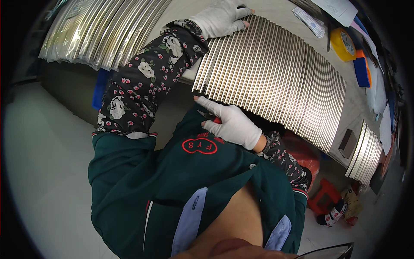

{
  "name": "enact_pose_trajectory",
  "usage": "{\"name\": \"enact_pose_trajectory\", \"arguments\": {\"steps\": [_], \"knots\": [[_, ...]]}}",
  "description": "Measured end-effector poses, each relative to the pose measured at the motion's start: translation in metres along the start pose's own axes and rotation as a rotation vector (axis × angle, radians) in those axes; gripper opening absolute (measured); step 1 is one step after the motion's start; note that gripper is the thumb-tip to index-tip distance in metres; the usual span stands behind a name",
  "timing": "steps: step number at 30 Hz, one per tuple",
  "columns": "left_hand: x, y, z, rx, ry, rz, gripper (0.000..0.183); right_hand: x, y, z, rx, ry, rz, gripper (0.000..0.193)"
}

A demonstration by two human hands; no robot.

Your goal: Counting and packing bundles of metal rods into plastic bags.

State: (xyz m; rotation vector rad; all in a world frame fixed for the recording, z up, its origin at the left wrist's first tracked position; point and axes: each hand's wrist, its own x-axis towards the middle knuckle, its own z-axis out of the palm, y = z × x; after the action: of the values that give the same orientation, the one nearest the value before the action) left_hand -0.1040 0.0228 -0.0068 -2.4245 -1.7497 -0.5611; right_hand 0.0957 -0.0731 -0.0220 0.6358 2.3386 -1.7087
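Observation:
A long row of shiny metal strips [276, 82] lies side by side on the table. My left hand [222, 19], in a white glove with bare fingertips, rests at the far end of the leftmost strips, its fingers apart. At their near ends is my right hand [235, 127], gloved the same way, with the index finger stretched toward the leftmost strips. Tucked in that hand is a small red-handled tool [214, 118] with a dark, pointed tip; the palm hides most of it, so its kind is unclear.
Plastic-wrapped metal strips [103, 32] lie at the left. On the right are a yellow tape roll [343, 44], a blue-and-orange item [362, 71], a dark block [347, 143] and a smaller strip stack [365, 153]. A red stool-like object [324, 196] stands below the table.

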Motion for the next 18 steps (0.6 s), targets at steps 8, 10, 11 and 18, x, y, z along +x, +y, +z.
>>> {"name": "enact_pose_trajectory", "arguments": {"steps": [8, 10, 11, 18], "knots": [[0.003, -0.006, -0.002, 0.030, -0.006, -0.091, 0.042, 0.008, 0.012, 0.013, 0.072, 0.125, -0.095, 0.062], [0.006, -0.008, -0.001, 0.010, -0.033, -0.097, 0.043, 0.008, 0.005, 0.010, 0.082, 0.079, -0.060, 0.063], [0.007, -0.009, -0.001, 0.001, -0.047, -0.101, 0.043, 0.009, 0.002, 0.009, 0.083, 0.082, -0.059, 0.063], [0.009, -0.003, -0.006, -0.052, -0.105, -0.143, 0.044, 0.011, 0.013, 0.016, 0.026, 0.146, -0.108, 0.064]]}}
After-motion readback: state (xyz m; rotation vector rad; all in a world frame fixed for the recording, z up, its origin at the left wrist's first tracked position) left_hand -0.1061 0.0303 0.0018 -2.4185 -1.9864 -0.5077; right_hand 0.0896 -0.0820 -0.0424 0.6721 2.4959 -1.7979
